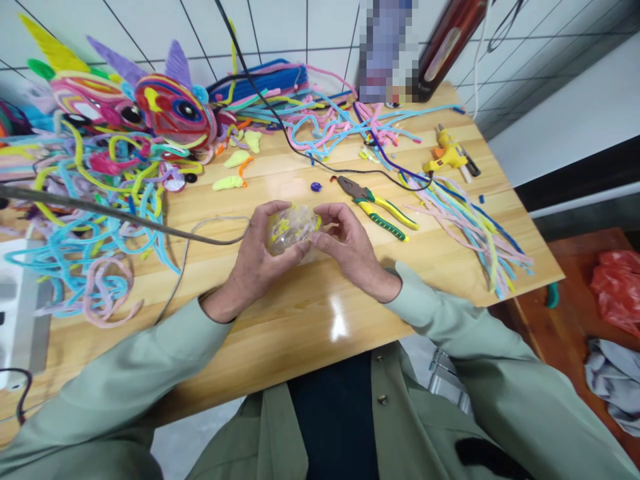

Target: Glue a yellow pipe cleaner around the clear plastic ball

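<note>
Between my two hands is a rounded, clear plastic piece (293, 230) with yellow fuzzy bits on or in it. My left hand (257, 250) curls round its left side, thumb along the near edge. On the other side my right hand (350, 243) grips the rim with thumb and fingertips. What the piece is exactly I cannot make out. Just beyond it lies a small purple bead-like bit (316, 187). Pliers (375, 208) with green and yellow handles rest to the right, beyond my right hand.
Tangled pipe cleaners (100, 220) cover the table's left side, with colourful fuzzy masks (175, 110) behind them. More pipe cleaners (480, 240) lie at the right, near a yellow glue gun (447, 157). A black cable (280, 120) crosses the table. At the left edge stands a white box (23, 307).
</note>
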The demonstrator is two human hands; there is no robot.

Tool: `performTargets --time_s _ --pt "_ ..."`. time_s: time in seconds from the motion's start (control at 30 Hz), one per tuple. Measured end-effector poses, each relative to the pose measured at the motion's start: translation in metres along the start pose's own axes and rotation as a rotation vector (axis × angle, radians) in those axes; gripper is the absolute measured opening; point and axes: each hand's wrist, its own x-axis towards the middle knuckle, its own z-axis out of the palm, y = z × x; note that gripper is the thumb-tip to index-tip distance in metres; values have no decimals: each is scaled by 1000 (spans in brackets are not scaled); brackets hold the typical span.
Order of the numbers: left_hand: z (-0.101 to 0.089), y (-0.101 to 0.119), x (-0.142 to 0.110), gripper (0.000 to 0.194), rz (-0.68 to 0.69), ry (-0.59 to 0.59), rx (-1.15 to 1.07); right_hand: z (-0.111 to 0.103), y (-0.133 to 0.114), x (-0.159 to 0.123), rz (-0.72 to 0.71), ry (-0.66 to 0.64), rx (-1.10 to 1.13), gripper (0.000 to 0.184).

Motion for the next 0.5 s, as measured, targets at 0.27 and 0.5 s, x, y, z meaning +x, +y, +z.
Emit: performTargets --time_s 0.27,0.5 --pt "-12 3 7 65 1 -97 -38 1 1 4 11 34 4 59" --pt "-9 -2 6 80 -59 -65 -104 1 5 6 30 52 11 63"
